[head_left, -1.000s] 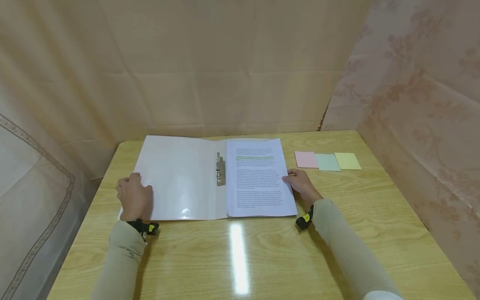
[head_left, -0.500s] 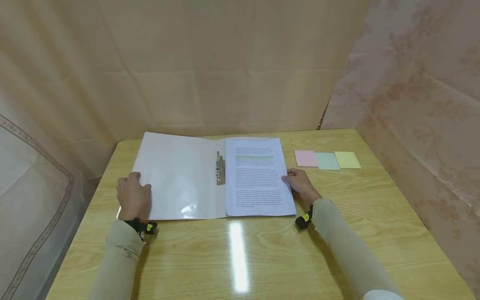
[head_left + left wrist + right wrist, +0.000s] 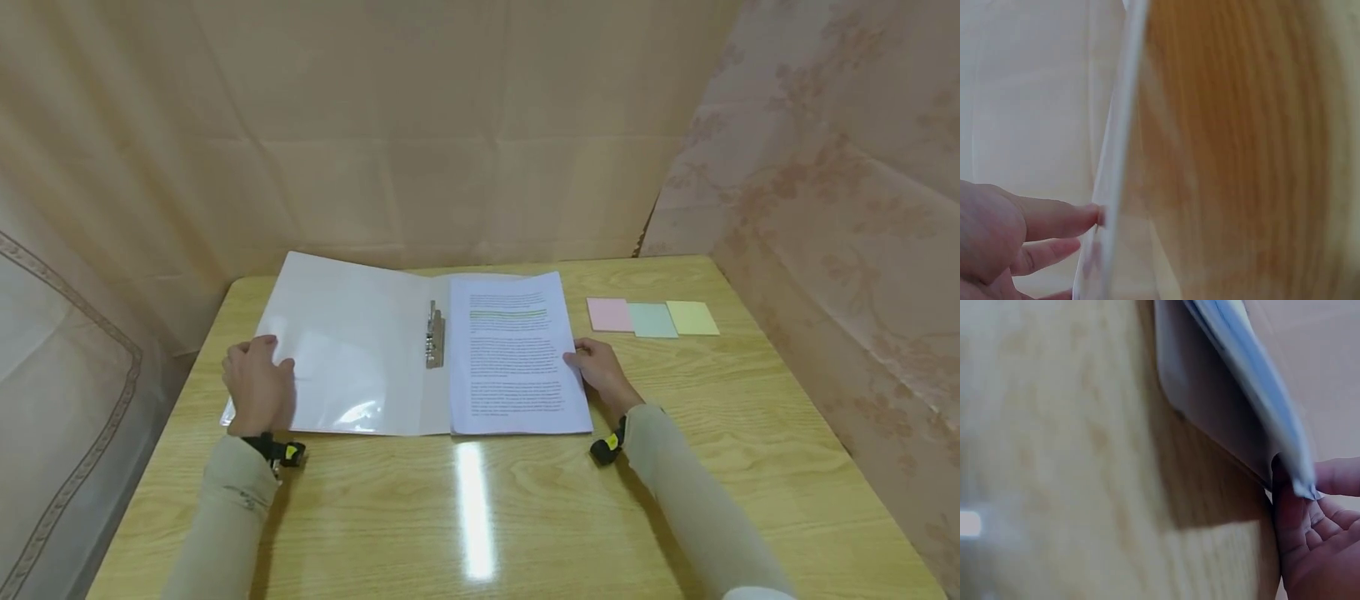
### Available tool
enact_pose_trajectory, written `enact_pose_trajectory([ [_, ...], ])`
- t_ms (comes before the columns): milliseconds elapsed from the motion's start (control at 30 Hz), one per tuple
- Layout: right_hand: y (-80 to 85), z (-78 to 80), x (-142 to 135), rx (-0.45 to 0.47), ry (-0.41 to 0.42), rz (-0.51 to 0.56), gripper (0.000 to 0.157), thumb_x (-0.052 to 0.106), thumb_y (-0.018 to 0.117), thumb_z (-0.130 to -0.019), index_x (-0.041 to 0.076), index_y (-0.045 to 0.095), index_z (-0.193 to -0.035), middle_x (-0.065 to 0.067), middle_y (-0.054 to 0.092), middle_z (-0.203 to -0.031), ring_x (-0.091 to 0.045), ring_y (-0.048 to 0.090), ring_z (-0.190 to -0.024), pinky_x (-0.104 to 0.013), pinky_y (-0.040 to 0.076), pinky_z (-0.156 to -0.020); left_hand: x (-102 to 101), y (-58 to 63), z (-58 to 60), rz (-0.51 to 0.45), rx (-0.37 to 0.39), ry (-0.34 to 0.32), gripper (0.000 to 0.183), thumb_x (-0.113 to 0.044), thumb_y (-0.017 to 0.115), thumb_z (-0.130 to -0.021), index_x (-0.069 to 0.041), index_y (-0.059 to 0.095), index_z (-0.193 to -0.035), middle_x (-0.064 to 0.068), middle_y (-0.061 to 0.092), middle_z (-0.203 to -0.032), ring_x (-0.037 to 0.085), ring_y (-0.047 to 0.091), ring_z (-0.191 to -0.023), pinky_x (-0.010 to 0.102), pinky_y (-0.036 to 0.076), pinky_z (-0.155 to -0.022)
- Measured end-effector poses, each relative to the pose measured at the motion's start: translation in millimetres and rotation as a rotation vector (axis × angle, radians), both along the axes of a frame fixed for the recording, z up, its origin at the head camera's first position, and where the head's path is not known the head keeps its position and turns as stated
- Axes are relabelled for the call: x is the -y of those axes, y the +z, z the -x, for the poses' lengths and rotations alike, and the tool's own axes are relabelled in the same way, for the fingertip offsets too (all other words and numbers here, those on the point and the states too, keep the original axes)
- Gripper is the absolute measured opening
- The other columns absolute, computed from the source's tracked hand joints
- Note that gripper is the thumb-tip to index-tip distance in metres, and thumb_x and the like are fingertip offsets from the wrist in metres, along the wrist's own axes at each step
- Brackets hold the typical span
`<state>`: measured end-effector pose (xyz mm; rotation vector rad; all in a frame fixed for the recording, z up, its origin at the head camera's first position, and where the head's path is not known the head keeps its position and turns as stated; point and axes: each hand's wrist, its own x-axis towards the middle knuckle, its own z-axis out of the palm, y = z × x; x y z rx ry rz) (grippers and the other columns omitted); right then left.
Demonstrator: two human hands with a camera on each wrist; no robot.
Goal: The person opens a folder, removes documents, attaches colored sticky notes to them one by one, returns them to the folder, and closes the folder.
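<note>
Folder (image 3: 337,350) open on table (image 3: 360,517); both hands engaged.
L hand (image 3: 257,383) grasps folder's L edge, that side tilted up. R hand (image 3: 604,372) pinches R edge of paper stack (image 3: 516,367), lying on folder's R side nr. metal clip (image 3: 435,340). To R: pink pad (image 3: 608,315), grn. pad (image 3: 652,320), ylw. pad (image 3: 693,317).

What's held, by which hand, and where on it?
Left hand grips the left folder cover by its outer edge; right hand pinches the paper stack by its right edge.

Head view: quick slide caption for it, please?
Left hand holds open folder; right hand pinches printed pages; three pastel paper squares alongside.
</note>
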<state>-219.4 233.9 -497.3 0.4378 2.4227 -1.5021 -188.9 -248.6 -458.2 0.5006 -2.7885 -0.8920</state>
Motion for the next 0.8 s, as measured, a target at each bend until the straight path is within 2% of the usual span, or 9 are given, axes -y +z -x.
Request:
enact_pose_trajectory([
  [233, 0.2, -2.4, 0.6, -0.006, -0.019, 0.014, 0.041, 0.017, 0.053, -0.098, 0.001, 0.052, -0.136, -0.016, 0.060, -0.123, -0.022, 0.053, -0.099, -0.030, 0.042, -0.087, -0.9, -1.9, -1.3, -0.034, 0.049, 0.023, 0.050, -0.018, 0.052, -0.099, -0.007, 0.042, -0.146, 0.025, 0.034, -0.149, 0.045, 0.029, -0.135, 0.062, 0.027, -0.105],
  [533, -1.1, -1.9, 0.0, -0.022, -0.011, 0.008, 0.041, 0.018, 0.052, -0.099, 0.001, 0.052, -0.136, -0.018, 0.059, -0.126, -0.024, 0.053, -0.103, -0.033, 0.042, -0.091, -3.8, 3.9, -3.2, -0.010, 0.049, 0.033, 0.049, -0.019, 0.052, -0.099, -0.006, 0.043, -0.145, 0.026, 0.035, -0.148, 0.045, 0.030, -0.134, 0.063, 0.027, -0.104],
  [700, -0.1, -3.1, -0.4, -0.018, -0.002, 0.010, 0.042, 0.018, 0.051, -0.099, 0.000, 0.050, -0.137, -0.019, 0.058, -0.129, -0.024, 0.054, -0.105, -0.034, 0.043, -0.094, -3.7, 1.6, -6.9, 0.008, 0.044, 0.025, 0.048, -0.019, 0.052, -0.098, -0.004, 0.045, -0.144, 0.027, 0.037, -0.146, 0.045, 0.031, -0.134, 0.060, 0.026, -0.106],
  [800, -0.9, -3.4, -0.4, -0.022, 0.003, 0.019, 0.042, 0.018, 0.051, -0.099, -0.001, 0.050, -0.137, -0.019, 0.058, -0.128, -0.023, 0.054, -0.103, -0.032, 0.044, -0.091, -3.2, 0.0, -8.9, 0.015, 0.054, 0.020, 0.048, -0.019, 0.053, -0.098, -0.003, 0.046, -0.143, 0.028, 0.038, -0.145, 0.045, 0.031, -0.134, 0.059, 0.026, -0.107],
])
